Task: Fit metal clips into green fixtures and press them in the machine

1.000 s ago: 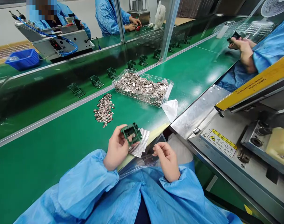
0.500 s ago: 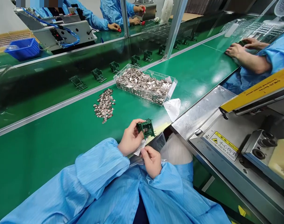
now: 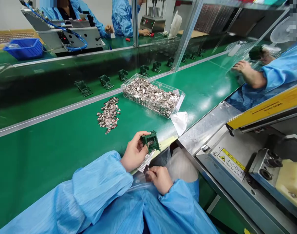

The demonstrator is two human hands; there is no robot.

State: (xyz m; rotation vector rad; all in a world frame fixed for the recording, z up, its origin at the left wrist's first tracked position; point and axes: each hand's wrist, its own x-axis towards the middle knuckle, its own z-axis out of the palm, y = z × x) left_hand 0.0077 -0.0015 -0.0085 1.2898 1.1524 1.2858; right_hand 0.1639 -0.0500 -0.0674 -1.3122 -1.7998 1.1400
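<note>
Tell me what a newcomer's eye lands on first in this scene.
The clear tray heaped with shiny metal parts, mid-bench, stands out most, with a loose pile of the same parts on the green bench to its left. Nearer, the left hand holds a small green fixture in its grip above a silvery strip, the right hand just below. At right, a steel machine bears a yellow warning label.

You hold the green fixture (image 3: pixel 150 142) tilted in your left hand (image 3: pixel 133 154). The silver perforated strip (image 3: pixel 143 163) lies slanted just below it, with its lower end beside your right hand (image 3: pixel 158 178).
</note>
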